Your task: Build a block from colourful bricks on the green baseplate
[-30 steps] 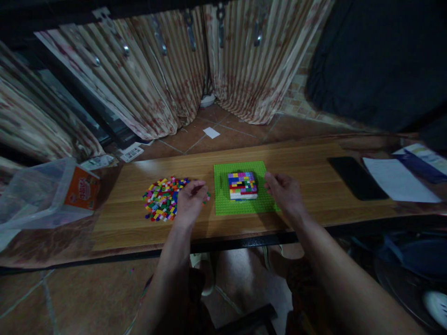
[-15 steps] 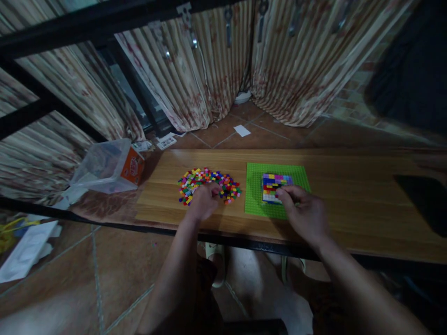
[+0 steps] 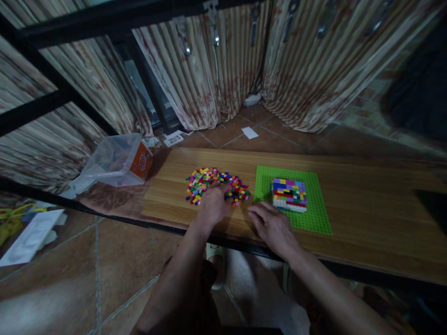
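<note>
My left hand [image 3: 213,203] reaches over the near side of a pile of small toy bricks [image 3: 199,182] in many colours. Its fingers are bent together among the bricks, and whatever they pinch is too small to make out. Between the pile and a green baseplate [image 3: 318,204], my right hand [image 3: 274,228] is low over the table, overlapping the plate's near left corner. Its fingers are loosely bent, with no brick visible in them. A block built of multicoloured bricks [image 3: 289,195] stands on the baseplate, with white along its near side and a small dark gap in its top.
The wooden table [image 3: 370,209] has a dark flat object [image 3: 433,207] at its right end. A clear plastic box [image 3: 115,160] with an orange label is beyond the left end. Striped curtains [image 3: 223,70] hang behind, and a white paper [image 3: 250,133] lies on the tiled floor.
My right hand has left the brick block and moved left, off its top. My left hand stays at the pile with its fingers further in. The whole view has shifted slightly.
</note>
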### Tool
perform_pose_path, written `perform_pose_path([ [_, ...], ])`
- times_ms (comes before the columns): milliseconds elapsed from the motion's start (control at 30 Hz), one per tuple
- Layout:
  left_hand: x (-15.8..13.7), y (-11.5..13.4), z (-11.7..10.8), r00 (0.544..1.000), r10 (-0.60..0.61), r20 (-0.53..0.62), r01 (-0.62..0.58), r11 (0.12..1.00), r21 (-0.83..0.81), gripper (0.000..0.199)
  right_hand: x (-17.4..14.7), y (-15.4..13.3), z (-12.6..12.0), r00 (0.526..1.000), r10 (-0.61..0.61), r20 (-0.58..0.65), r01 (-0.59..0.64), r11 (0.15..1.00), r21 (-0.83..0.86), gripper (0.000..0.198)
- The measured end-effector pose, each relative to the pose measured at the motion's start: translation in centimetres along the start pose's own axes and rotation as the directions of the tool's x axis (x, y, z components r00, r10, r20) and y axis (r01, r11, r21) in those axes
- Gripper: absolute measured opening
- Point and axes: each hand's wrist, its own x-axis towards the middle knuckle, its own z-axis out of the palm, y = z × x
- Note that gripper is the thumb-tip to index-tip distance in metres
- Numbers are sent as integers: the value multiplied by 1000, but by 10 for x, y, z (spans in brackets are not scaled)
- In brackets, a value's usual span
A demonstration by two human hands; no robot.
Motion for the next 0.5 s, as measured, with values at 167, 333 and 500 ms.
perform_pose_path([
  [167,0,13,7,998,57,-10,-56,994,94,30,7,-6,4,1000,4,26,-5,998,57,19],
  [333,0,14,13,998,58,-28,-55,991,121,30,7,-2,2,1000,2,30,-5,996,84,18],
  [500,1,16,15,997,72,-15,-70,990,123,25,4,1,2,999,9,32,-11,998,63,18],
])
